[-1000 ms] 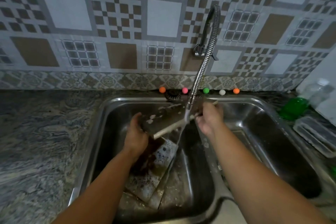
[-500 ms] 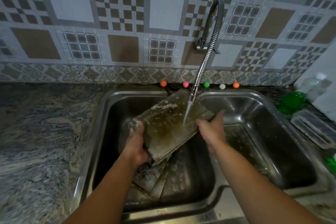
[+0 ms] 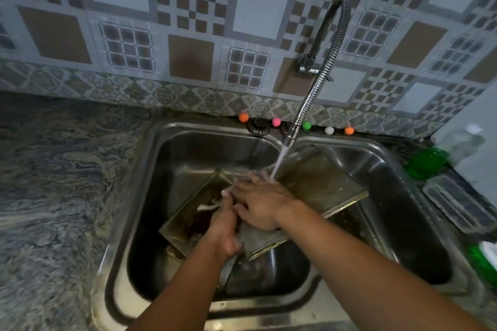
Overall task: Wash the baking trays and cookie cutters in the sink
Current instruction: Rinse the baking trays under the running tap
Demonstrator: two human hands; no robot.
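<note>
A greasy metal baking tray (image 3: 320, 183) lies tilted across the divider of the double steel sink (image 3: 150, 158), under water running from the spring faucet (image 3: 309, 99). My right hand (image 3: 259, 203) rests flat on the tray's left part, fingers spread in the stream. Just left of it, my left hand (image 3: 224, 226) holds the tray's near-left edge, with its fingers partly hidden by the right hand. A second dirty tray (image 3: 193, 212) with brown residue sits under it in the left basin, and more tray metal (image 3: 231, 274) shows below. No cookie cutters are visible.
Marbled stone counter (image 3: 53, 183) spreads to the left. Small coloured balls (image 3: 276, 122) line the sink's back rim. At the right stand a green bottle (image 3: 427, 161), a clear lidded container (image 3: 457, 207) and a green item (image 3: 484, 260). The right basin (image 3: 403, 223) is dark.
The tray has come down from its raised tilt and now lies lower across the divider. My right hand moved from its right edge onto its left part, close to my left hand.
</note>
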